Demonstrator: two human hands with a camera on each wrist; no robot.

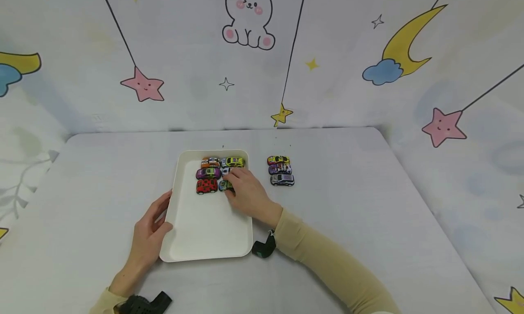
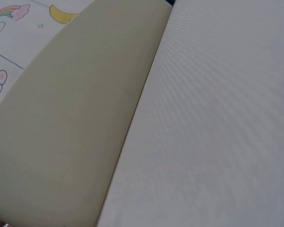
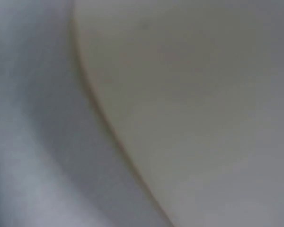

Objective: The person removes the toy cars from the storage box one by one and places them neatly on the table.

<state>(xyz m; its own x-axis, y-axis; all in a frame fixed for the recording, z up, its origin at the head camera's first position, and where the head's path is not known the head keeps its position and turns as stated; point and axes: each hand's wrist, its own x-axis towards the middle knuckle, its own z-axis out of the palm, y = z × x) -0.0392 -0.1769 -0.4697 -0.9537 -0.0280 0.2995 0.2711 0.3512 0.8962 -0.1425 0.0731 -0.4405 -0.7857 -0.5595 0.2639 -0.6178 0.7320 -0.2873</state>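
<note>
A white tray (image 1: 206,232) lies on the table, with toy cars in two columns in its far part. My left hand (image 1: 148,232) holds its left side, thumb at the rim and fingers along the outer wall. My right hand (image 1: 247,195) reaches over the right rim and pinches a green toy car (image 1: 223,185), partly hidden by the fingers. Left of that sits a red toy car (image 1: 206,186), with a purple toy car (image 1: 208,173) behind it. Farther back are an orange-and-white toy car (image 1: 210,162) and a yellow-green toy car (image 1: 232,162). My fingers partly cover a white toy car (image 1: 225,171).
Right of the tray, a yellow toy car (image 1: 278,160), a dark purple toy car (image 1: 280,169) and a silver toy car (image 1: 282,180) stand in a short column. The tray's wall (image 2: 75,113) fills much of the left wrist view; the right wrist view is blurred.
</note>
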